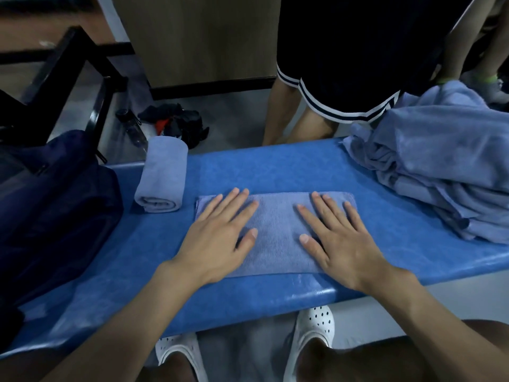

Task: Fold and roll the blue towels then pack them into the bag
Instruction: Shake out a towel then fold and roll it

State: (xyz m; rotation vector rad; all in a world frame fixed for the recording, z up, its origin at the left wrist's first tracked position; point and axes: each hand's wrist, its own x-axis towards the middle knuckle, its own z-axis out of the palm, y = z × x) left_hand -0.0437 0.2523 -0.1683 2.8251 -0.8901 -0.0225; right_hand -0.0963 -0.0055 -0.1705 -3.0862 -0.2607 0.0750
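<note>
A folded blue towel (276,232) lies flat in the middle of the blue padded bench (275,166). My left hand (220,235) presses on its left half with straight fingers. My right hand (338,238) lies flat on its right half, fingers spread. A rolled blue towel (162,177) rests to the left, apart from the folded one. A dark navy bag (55,205) sits on the bench's left end. A heap of loose blue towels (440,172) covers the right end.
Another person in dark shorts (344,64) stands just beyond the bench. A dark bottle (132,128) and a bundle of dark clothes (179,125) lie on the floor behind the roll. A black frame (91,86) stands at the back left.
</note>
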